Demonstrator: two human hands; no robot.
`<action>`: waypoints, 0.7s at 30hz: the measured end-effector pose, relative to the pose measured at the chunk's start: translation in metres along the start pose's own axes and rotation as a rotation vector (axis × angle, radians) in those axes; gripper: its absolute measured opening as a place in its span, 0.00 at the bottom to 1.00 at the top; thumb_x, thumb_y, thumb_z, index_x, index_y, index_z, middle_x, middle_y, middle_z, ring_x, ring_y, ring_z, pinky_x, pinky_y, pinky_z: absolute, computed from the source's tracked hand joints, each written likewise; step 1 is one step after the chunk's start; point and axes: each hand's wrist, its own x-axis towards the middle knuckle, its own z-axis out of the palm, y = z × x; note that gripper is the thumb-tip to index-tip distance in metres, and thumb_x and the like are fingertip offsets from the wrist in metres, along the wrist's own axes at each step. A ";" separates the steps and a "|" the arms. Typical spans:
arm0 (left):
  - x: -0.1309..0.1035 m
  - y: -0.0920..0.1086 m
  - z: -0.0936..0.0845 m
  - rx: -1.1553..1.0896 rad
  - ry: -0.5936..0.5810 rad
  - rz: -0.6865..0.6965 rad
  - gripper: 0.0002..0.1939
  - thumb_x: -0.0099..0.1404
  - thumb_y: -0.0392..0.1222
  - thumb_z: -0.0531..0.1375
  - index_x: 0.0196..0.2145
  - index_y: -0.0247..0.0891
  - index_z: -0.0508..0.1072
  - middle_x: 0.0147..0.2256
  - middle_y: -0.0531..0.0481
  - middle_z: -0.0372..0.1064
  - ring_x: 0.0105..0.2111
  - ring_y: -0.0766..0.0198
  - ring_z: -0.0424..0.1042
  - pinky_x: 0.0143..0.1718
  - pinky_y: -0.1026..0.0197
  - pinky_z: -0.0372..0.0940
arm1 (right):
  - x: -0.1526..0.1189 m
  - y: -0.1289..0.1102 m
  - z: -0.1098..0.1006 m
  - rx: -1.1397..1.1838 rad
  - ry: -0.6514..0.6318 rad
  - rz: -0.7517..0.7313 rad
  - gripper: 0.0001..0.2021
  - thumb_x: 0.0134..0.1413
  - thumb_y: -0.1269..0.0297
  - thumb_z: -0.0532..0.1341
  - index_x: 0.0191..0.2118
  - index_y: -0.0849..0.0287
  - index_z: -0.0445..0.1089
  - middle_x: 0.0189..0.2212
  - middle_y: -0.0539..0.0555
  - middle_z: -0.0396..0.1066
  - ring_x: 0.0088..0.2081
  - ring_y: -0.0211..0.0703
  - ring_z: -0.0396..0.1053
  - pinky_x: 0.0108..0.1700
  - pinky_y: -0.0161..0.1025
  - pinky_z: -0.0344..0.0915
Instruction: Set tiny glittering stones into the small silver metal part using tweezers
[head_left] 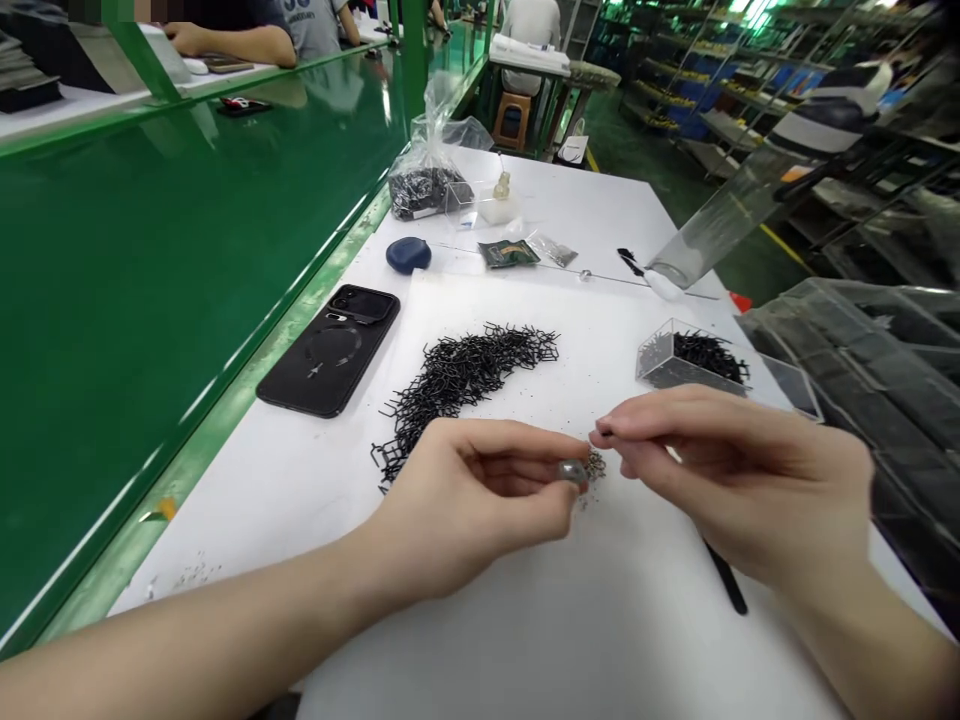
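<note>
Between thumb and fingers, my left hand [480, 495] grips a small shiny metal piece [571, 470]. My right hand [735, 460], close by on the right, pinches a tiny dark piece [604, 432] at its fingertips; its kind is too small to make out. Just beyond the fingers lies a little heap of tiny metallic bits [595, 464]. A long curved pile of thin black bent pins [469, 370] spreads over the white sheet behind my left hand. Partly hidden beneath my right hand is a black stick-like tool [726, 578].
A clear box of black pins [705, 360] stands at right, near a tilted clear bottle [720, 220]. A black phone [330, 350], blue round case [409, 255] and bag of black parts [427, 185] line the left. The green conveyor [187, 230] borders the table; co-workers sit beyond.
</note>
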 end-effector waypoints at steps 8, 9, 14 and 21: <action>0.006 0.006 -0.008 -0.324 -0.083 -0.139 0.12 0.67 0.31 0.80 0.45 0.46 0.92 0.42 0.54 0.93 0.43 0.67 0.92 0.49 0.71 0.83 | -0.009 -0.009 0.002 -0.072 0.038 -0.003 0.21 0.66 0.79 0.73 0.48 0.37 0.89 0.46 0.45 0.91 0.46 0.48 0.89 0.49 0.48 0.88; 0.006 0.005 -0.008 -0.365 -0.087 -0.161 0.13 0.67 0.30 0.81 0.45 0.45 0.92 0.41 0.54 0.93 0.42 0.67 0.91 0.49 0.70 0.83 | -0.009 -0.010 0.003 -0.087 0.032 -0.003 0.20 0.66 0.79 0.73 0.47 0.37 0.88 0.45 0.45 0.91 0.44 0.48 0.89 0.48 0.47 0.88; 0.005 0.004 -0.007 -0.402 -0.094 -0.197 0.08 0.66 0.33 0.83 0.40 0.42 0.91 0.42 0.49 0.93 0.42 0.67 0.91 0.49 0.72 0.82 | -0.012 -0.020 0.011 -0.062 0.100 0.061 0.25 0.63 0.78 0.75 0.55 0.35 0.84 0.42 0.41 0.91 0.37 0.47 0.90 0.44 0.44 0.92; 0.007 0.007 -0.007 -0.331 -0.085 -0.156 0.08 0.69 0.34 0.80 0.41 0.50 0.94 0.41 0.56 0.93 0.44 0.69 0.91 0.46 0.78 0.79 | -0.014 -0.029 0.013 -0.086 0.196 0.169 0.24 0.59 0.73 0.77 0.55 0.38 0.79 0.39 0.44 0.91 0.34 0.53 0.91 0.40 0.47 0.93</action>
